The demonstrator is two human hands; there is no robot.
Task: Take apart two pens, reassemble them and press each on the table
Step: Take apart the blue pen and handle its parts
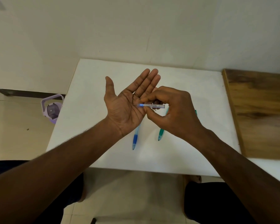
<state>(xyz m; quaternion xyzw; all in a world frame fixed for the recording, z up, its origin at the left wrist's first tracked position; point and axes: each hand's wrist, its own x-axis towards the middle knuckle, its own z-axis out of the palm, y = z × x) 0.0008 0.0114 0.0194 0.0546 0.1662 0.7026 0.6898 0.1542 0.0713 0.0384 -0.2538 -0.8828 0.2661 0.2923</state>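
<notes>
My left hand (128, 104) is held palm up above the white table (90, 88), fingers spread, with nothing gripped. My right hand (173, 110) pinches a clear pen barrel with a blue end (153, 106), held level, its blue end touching my left palm. Below my hands, a blue pen part with a blue grip (135, 138) lies on the table, pointing toward me. To its right lies a green pen (161, 133), partly hidden under my right hand.
A wooden board (262, 110) lies along the table's right side. A purple water bottle (52, 109) stands on the tiled floor left of the table. A pale wall runs behind the table. My knees are below the table's near edge.
</notes>
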